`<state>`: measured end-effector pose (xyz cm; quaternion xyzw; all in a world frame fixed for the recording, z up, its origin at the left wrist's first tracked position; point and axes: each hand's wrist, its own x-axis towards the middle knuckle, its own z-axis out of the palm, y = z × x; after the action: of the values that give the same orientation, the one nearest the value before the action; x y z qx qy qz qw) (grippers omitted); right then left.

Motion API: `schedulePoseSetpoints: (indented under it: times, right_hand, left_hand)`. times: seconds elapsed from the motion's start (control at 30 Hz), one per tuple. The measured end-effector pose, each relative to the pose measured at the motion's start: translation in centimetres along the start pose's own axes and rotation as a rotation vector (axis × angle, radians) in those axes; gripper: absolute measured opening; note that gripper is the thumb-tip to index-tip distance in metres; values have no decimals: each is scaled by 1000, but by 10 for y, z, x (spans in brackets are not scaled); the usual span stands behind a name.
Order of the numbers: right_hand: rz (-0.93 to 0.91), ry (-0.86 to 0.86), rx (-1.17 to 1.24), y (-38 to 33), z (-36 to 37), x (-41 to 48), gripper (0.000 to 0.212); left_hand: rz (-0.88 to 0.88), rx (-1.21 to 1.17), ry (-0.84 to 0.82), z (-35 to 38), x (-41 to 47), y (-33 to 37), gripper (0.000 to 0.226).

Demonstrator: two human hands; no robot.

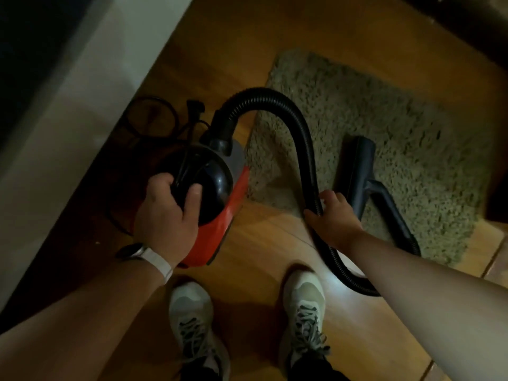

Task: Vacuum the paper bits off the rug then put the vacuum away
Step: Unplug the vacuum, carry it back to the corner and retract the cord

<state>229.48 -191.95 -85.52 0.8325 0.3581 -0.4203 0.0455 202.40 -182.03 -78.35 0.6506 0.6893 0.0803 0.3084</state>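
Two hands gripping, left hand (165,215) on vacuum (229,204), right hand (336,215) round hose (299,125), vacuum angled towards rug (412,149)

Dim, warm indoor light; whole frame underexposed, grainy. Brightest area: glossy orange-brown wooden floor (255,243), pale glare spot low centre. Small highlights on shiny black dome of red canister vacuum (217,185). Deep shadow along base of white wall (82,78) and in top corners. Wide-angle bending at edges. Shaggy beige rug (412,119) soft, slightly blurred.
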Motion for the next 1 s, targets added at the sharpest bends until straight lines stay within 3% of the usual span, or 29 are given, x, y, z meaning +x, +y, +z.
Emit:
schedulePoseSetpoints:
  times: [0.13, 0.27, 0.43, 0.67, 1.0]
  right_hand:
    - [52, 15, 28, 5, 26, 17, 68]
    - [125, 52, 22, 6, 47, 38, 67]
    - [182, -53, 73, 18, 64, 52, 55]
    - [87, 57, 336, 15, 55, -8, 36]
    - [67, 56, 183, 4, -29, -109, 24]
  left_hand:
    - [32, 27, -16, 2, 9, -5, 60]
    - [4, 34, 1, 12, 15, -9, 40]
    - [2, -39, 48, 11, 16, -16, 37]
    - [-23, -67, -52, 3, 16, -7, 36]
    - [-118, -96, -90, -62, -18, 33, 33]
